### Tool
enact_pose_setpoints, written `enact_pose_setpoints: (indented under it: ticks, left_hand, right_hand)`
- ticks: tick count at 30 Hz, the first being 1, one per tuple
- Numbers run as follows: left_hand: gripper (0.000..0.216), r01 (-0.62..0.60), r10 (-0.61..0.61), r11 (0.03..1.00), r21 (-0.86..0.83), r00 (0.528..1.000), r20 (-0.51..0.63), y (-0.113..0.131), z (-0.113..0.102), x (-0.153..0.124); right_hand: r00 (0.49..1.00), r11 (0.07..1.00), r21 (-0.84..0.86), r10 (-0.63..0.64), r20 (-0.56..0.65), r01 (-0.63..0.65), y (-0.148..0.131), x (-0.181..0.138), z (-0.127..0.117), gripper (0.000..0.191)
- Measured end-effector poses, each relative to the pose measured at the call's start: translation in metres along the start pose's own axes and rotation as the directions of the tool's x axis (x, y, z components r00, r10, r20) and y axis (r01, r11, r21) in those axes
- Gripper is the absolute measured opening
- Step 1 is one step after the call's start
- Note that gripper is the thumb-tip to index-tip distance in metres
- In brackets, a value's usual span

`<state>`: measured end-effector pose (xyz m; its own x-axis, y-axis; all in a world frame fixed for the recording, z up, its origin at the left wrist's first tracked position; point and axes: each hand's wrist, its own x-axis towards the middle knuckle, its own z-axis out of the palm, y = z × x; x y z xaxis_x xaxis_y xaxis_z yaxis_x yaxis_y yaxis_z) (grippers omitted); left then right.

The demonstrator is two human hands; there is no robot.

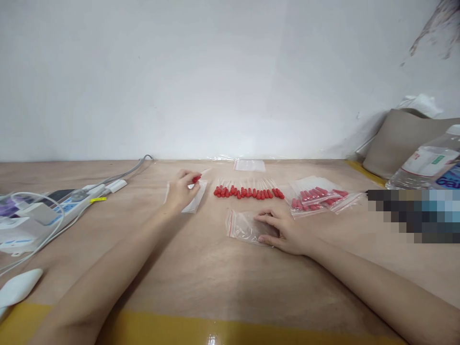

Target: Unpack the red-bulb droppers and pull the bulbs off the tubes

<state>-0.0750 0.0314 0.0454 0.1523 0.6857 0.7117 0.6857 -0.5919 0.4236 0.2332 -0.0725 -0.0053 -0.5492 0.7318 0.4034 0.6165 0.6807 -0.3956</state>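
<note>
My left hand [182, 190] pinches a red-ended stick [196, 178] with a thin pale shaft, above the table's left-middle. Under that hand lies a small zip bag [194, 201], partly hidden by it. My right hand [282, 231] rests with thumb and fingers apart on a clear zip bag with a red seal line [242, 226], which lies flat. Beyond and between the hands runs a row of several red-ended sticks [247, 192], their thin shafts pointing to the wall. To the right, zip bags holding red-ended sticks [312, 195] lie overlapped.
Near the wall lies another zip bag [249, 166]. A power strip [75, 206] with cables and chargers takes up the left side, with a white rounded object [21, 286] nearer me. At right stand a grey-brown container [398, 143] and a tilted plastic bottle [427, 160].
</note>
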Motion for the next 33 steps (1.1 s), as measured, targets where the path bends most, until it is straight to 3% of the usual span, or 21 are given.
enact_pose_setpoints:
  ticks: [3, 6, 12, 17, 22, 25, 26, 28, 31, 33]
  left_hand:
    - [0.024, -0.046, 0.024, 0.989, 0.143, 0.988, 0.150, -0.002, 0.027, 0.001]
    - [0.025, 0.047, -0.082, 0.989, 0.142, 0.966, 0.246, -0.003, 0.043, -0.002]
    - [0.037, 0.208, -0.217, 0.976, 0.061, 0.942, 0.257, -0.011, 0.058, -0.021]
    - [0.049, 0.251, -0.252, 0.967, 0.032, 0.942, 0.220, -0.010, 0.060, -0.026]
    - [0.039, 0.187, -0.188, 0.982, 0.021, 0.973, 0.131, 0.013, 0.046, -0.022]
    - [0.020, 0.013, -0.011, 1.000, -0.028, 0.998, 0.061, 0.047, 0.034, -0.026]
    - [0.020, -0.055, 0.064, 0.996, -0.074, 0.990, 0.127, 0.060, 0.031, -0.030]
    - [0.028, -0.154, 0.199, 0.976, -0.152, 0.911, 0.360, 0.083, 0.027, -0.039]
    - [0.044, -0.264, 0.306, 0.950, -0.167, 0.678, 0.669, 0.098, 0.025, -0.054]
    - [0.051, -0.309, 0.293, 0.942, -0.133, 0.558, 0.777, 0.095, 0.024, -0.062]
  right_hand:
    - [1.000, 1.000, -0.007, -0.004, -0.003, 0.004, 0.000, 0.000, 0.000, 0.046]
    - [1.000, 1.000, -0.008, -0.013, 0.005, 0.013, 0.000, 0.000, 0.000, 0.046]
    - [1.000, 0.999, -0.025, -0.022, -0.009, 0.022, 0.001, 0.001, 0.001, 0.045]
    - [1.000, 1.000, -0.006, -0.006, -0.005, 0.006, 0.001, 0.000, 0.000, 0.045]
    - [0.999, 1.000, -0.014, -0.026, -0.023, 0.025, 0.001, 0.001, 0.001, 0.045]
    - [0.998, 1.000, 0.009, -0.019, -0.061, 0.020, 0.001, 0.004, 0.002, 0.035]
    - [0.998, 1.000, 0.016, -0.017, -0.068, 0.018, 0.001, 0.006, 0.003, 0.032]
    - [0.998, 1.000, 0.012, -0.024, -0.062, 0.024, 0.000, 0.007, 0.004, 0.034]
    - [0.999, 0.998, -0.042, -0.049, 0.024, 0.050, -0.002, 0.005, 0.004, 0.050]
    - [0.994, 0.996, -0.086, -0.020, 0.111, 0.029, -0.003, 0.004, 0.003, 0.061]
